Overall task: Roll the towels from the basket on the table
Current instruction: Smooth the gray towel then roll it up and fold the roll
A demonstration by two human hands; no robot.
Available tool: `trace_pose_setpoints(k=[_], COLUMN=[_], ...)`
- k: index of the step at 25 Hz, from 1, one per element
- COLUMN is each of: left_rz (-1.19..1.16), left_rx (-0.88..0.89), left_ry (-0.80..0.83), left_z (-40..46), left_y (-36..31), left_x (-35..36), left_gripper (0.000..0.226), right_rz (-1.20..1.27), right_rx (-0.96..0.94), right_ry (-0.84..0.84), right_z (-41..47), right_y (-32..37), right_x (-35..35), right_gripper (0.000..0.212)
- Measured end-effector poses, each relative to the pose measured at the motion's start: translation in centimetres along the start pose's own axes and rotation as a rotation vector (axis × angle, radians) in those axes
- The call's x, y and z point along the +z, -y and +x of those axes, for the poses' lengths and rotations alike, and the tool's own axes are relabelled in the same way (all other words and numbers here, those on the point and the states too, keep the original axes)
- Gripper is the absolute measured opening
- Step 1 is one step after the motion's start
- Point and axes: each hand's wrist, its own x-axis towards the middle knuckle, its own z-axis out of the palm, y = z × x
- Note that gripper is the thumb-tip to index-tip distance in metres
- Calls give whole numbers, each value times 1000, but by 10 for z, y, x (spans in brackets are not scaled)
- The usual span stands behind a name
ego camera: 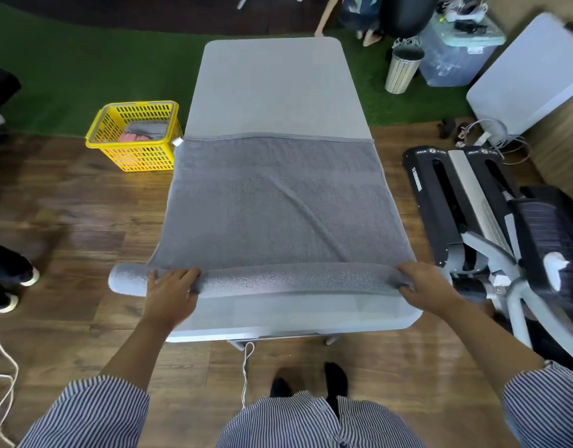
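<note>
both grips lie on the rolled near end of the grey towel (275,202), the left hand (172,294) with fingers curled over the roll (278,279) near its left end and the right hand (425,286) cupping its right end, so to keep the roll tight and even i would push both forward together (the left end already overhangs the table (278,82) edge)

ahead lies flat towel with one diagonal crease, then bare table beyond its far hem; the yellow basket (138,137) sits on the floor to the left, holding more towels
</note>
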Motion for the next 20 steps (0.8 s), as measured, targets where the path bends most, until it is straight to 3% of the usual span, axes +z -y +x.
trace_pose_setpoints(k=[3,5,7,9,13,16,20], left_rz=[1,-9,-14,-23,42,117,135], left_rx=[43,33,-1,-22,-58,-28,29], left_ry=[10,-46,-137,-134,16,-89,-134], left_z=[1,3,2,-1,-4,-3,-9], left_y=[9,10,2,-5,-10,-10,7], left_x=[-6,-7,-5,-1,3,-4,-7], left_gripper=[39,36,29,38,67,37,42], right_rz=[13,35,22,17,24,-52,-58], right_rx=[56,57,-10,-61,-80,-86,-135], right_ry=[75,36,-160,-269,-159,-143,-180], right_z=[7,9,12,14,4,4,7], right_y=[3,8,9,11,10,14,25], right_x=[-10,-11,-4,7,12,5,11], right_gripper=[5,13,27,38,52,57,46])
